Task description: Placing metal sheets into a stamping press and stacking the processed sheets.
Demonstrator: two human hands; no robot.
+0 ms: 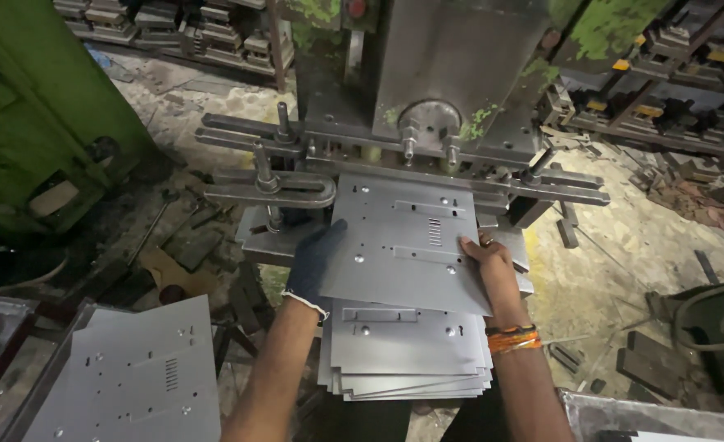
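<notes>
Lowest at the left of the frame, a separate pile of punched sheets (pixel 137 381) is seen lying flat. Left of centre, the left hand (pixel 313 262), covered by a dark glove, is closed on the left edge of the top metal sheet (pixel 407 241), fingers hidden beneath it. That sheet is held at mid-frame, its far edge under the press (pixel 435 90). Below it, a stack of sheets (pixel 407 348) is spread. At right of centre, the bare right hand (pixel 484 254) is clamped on the sheet's right edge.

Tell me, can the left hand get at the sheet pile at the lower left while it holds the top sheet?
Probably not: the left hand grips the top sheet, so it is occupied, though nothing blocks the pile.
</notes>
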